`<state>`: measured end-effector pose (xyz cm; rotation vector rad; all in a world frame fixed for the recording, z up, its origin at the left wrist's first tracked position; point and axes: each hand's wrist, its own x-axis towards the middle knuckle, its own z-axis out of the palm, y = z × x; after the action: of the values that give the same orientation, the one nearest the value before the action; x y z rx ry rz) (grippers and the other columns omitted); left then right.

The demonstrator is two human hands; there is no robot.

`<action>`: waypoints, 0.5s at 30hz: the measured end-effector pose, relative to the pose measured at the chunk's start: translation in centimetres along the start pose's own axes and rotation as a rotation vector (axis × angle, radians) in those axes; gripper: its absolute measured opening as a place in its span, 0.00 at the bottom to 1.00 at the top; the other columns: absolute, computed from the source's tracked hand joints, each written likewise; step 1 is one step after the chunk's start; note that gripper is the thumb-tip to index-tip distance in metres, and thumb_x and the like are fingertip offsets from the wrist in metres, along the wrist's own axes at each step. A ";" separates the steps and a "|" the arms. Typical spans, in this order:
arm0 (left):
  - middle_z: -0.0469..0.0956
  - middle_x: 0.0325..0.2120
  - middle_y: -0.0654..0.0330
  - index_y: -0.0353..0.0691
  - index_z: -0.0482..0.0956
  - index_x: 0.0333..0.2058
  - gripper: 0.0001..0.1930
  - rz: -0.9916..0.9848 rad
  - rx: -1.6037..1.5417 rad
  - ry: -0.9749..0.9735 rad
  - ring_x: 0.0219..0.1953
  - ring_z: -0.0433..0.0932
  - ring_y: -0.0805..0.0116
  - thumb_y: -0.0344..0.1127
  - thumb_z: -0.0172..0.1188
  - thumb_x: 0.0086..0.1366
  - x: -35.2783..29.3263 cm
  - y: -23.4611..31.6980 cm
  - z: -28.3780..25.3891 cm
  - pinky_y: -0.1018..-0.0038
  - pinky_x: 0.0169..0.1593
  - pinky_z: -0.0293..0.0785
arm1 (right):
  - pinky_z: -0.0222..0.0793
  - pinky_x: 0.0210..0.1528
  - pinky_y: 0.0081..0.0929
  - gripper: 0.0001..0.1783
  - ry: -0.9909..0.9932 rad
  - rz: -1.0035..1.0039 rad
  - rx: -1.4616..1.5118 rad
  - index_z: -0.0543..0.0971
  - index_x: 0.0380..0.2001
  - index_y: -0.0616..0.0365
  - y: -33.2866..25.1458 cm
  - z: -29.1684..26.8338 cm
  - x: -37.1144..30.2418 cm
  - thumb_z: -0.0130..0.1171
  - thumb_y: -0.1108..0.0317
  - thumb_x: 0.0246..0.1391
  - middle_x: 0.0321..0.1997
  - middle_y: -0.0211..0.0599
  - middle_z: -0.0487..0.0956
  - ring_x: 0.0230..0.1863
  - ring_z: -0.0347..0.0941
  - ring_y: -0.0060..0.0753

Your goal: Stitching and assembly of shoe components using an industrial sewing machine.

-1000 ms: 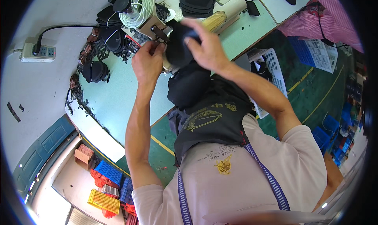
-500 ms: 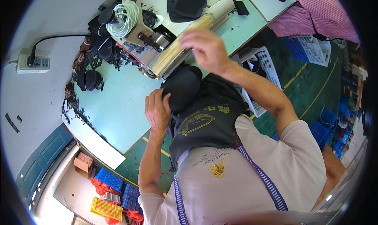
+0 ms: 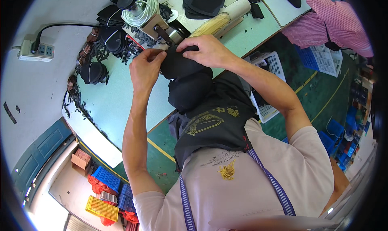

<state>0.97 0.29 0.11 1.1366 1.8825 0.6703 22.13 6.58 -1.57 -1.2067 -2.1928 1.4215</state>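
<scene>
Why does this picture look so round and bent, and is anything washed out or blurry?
In the head view, the fisheye lens curves straight edges toward a dark rim; glare whitens the lower left, below the blue door; a pale strip along the bottom is blurred; the black piece at both hands shows little detail.

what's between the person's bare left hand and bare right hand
In the head view, a rounded, black, fabric-like piece lies between left hand and right hand.
</scene>
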 end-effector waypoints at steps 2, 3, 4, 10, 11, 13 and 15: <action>0.85 0.27 0.60 0.37 0.88 0.41 0.14 0.002 0.120 0.062 0.27 0.79 0.76 0.40 0.68 0.62 0.7 0.6 0.1 0.76 0.33 0.73 | 0.75 0.50 0.35 0.12 0.035 -0.026 -0.027 0.85 0.44 0.55 -0.1 0.5 0.5 0.63 0.68 0.57 0.41 0.42 0.85 0.45 0.82 0.46; 0.85 0.27 0.59 0.38 0.88 0.40 0.15 -0.009 0.191 0.090 0.27 0.79 0.75 0.42 0.69 0.61 1.2 0.7 -0.2 0.75 0.34 0.74 | 0.75 0.49 0.36 0.12 0.069 -0.054 -0.052 0.84 0.44 0.56 -0.2 0.6 0.7 0.62 0.68 0.57 0.40 0.43 0.85 0.44 0.82 0.47; 0.86 0.27 0.58 0.39 0.88 0.39 0.16 -0.023 0.263 0.120 0.27 0.80 0.74 0.45 0.70 0.60 1.5 0.7 -0.3 0.74 0.34 0.74 | 0.75 0.49 0.36 0.12 0.068 -0.054 -0.052 0.84 0.44 0.56 -0.6 0.7 0.9 0.62 0.68 0.57 0.40 0.43 0.85 0.44 0.82 0.47; 0.86 0.30 0.53 0.39 0.87 0.39 0.14 0.065 0.122 0.200 0.33 0.85 0.60 0.43 0.67 0.61 0.7 0.1 2.0 0.68 0.41 0.78 | 0.74 0.46 0.40 0.12 0.218 -0.194 -0.257 0.83 0.42 0.56 -1.2 -1.9 0.2 0.60 0.74 0.54 0.42 0.43 0.84 0.43 0.80 0.50; 0.86 0.30 0.53 0.39 0.87 0.40 0.14 0.059 0.016 0.177 0.33 0.85 0.61 0.43 0.66 0.62 0.3 0.2 2.2 0.69 0.41 0.78 | 0.74 0.46 0.40 0.12 0.226 -0.187 -0.262 0.83 0.42 0.56 -1.2 -2.5 -0.4 0.60 0.74 0.54 0.42 0.43 0.84 0.43 0.80 0.50; 0.87 0.33 0.54 0.38 0.86 0.43 0.14 0.020 0.020 0.119 0.34 0.85 0.64 0.41 0.66 0.64 -0.9 0.2 2.0 0.70 0.42 0.78 | 0.74 0.49 0.36 0.13 0.206 -0.206 -0.182 0.83 0.43 0.57 -1.2 -3.1 -1.6 0.60 0.76 0.53 0.44 0.42 0.83 0.45 0.80 0.46; 0.86 0.33 0.56 0.37 0.85 0.46 0.15 0.080 -0.166 0.079 0.33 0.83 0.66 0.40 0.66 0.65 -1.5 -0.8 2.0 0.72 0.42 0.78 | 0.74 0.50 0.33 0.14 0.175 -0.225 -0.045 0.83 0.44 0.58 -1.0 -3.1 -2.4 0.60 0.77 0.53 0.45 0.39 0.83 0.47 0.80 0.40</action>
<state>2.64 -1.32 -1.00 1.0966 1.8162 0.9112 25.03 6.54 1.35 -1.0179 -2.1710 1.1394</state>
